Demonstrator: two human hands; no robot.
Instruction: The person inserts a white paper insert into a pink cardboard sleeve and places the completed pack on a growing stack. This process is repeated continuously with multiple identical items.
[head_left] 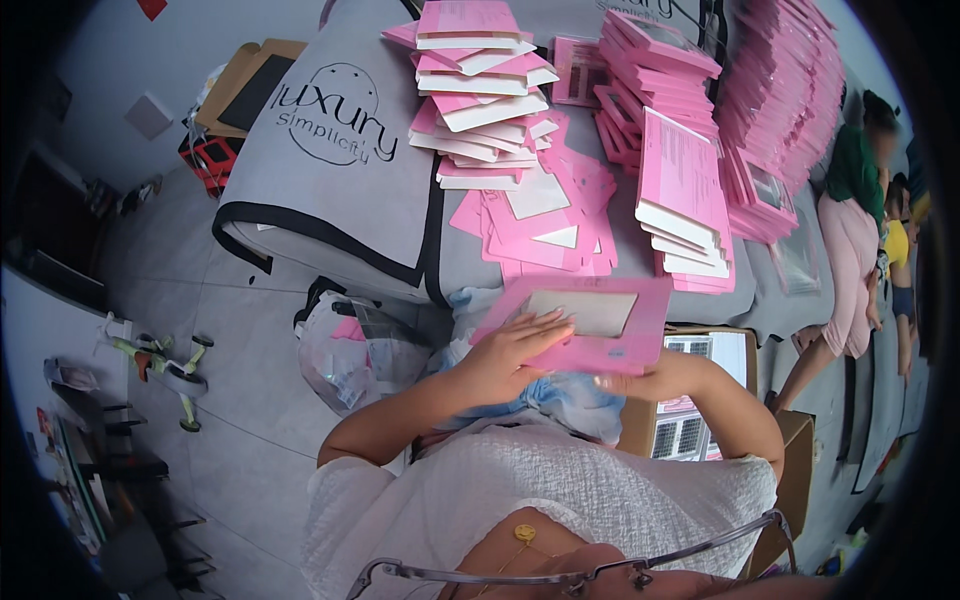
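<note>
In front of my body is a pink cardboard window box, its face with the pale window turned up. My left hand lies on its left part, fingers stretched flat across the face toward the window. Under the lower right edge is my right hand, its thumb at the near edge and its other fingers hidden; it supports the box there. Just beyond lie loose flat pink cardboard pieces, overlapping on the grey covered surface. What the window shows inside is a plain pale panel.
A leaning stack of pink-and-white boxes stands ahead, with more pink stacks to the right. An open carton holds printed packs by my right elbow. A filled plastic bag sits at left. Another person stands far right.
</note>
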